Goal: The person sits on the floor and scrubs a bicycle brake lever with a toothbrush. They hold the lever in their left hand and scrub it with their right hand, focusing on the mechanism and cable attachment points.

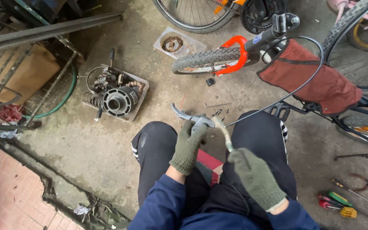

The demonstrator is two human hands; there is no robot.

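Observation:
I sit with my knees apart over a concrete floor, both hands in dark green knit gloves. My left hand (pixel 188 145) grips a grey metal brake lever (pixel 191 116) held between my knees. My right hand (pixel 255 176) pinches the pale end of a brake cable (pixel 225 134) that meets the lever body. From there the thin black cable (pixel 294 91) arcs up and right toward the handlebar (pixel 269 36) of a small bicycle with an orange fork (pixel 235 51).
A tray of metal parts, springs and a black hub (pixel 116 96) sits to the left. Small screws (pixel 218 111) lie on the floor ahead. Screwdrivers and pliers (pixel 341 200) lie at lower right. A red bag (pixel 311 76) hangs on a bike; wheels surround.

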